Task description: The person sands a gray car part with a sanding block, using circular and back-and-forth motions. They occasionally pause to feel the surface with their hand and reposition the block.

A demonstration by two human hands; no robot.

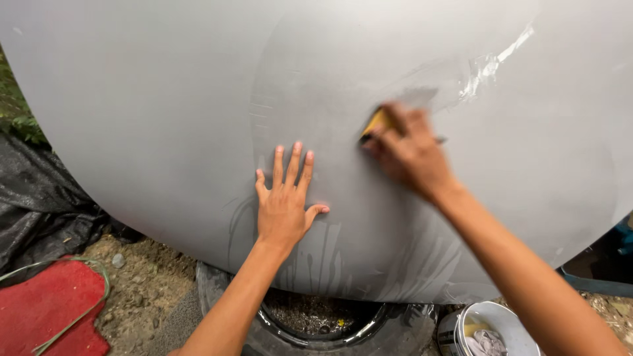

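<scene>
At the far left a black plastic sheet (36, 198) lies crumpled on the ground, with a red mat (46, 306) edged by a green cord just below it on the bare soil. Across nearly the whole view spreads a large curved grey panel (165, 99), wet in its lower middle where water streaks run down toward its edge. The left hand (285, 204) lies flat and open on that panel, fingers spread and pointing up, holding nothing, only bracing. Under the panel's lower edge sits an old black tyre (316, 329) with grit in its hollow. To the right the right hand (407, 148) is closed around a yellow sanding block (376, 122) pressed against the panel; it is blurred, so it seems to be mid-stroke (the exact finger grip cannot be made out). The two hands are near each other but apart. Above and right of the block a strip of clear shiny film (491, 62) clings to the surface. At the bottom right stands a white bucket (491, 329) holding a cloth.

To rub this patch well, I judge the block should stay flat to the curve, pressure should be even, strokes should overlap, and the surface should be kept wet
</scene>
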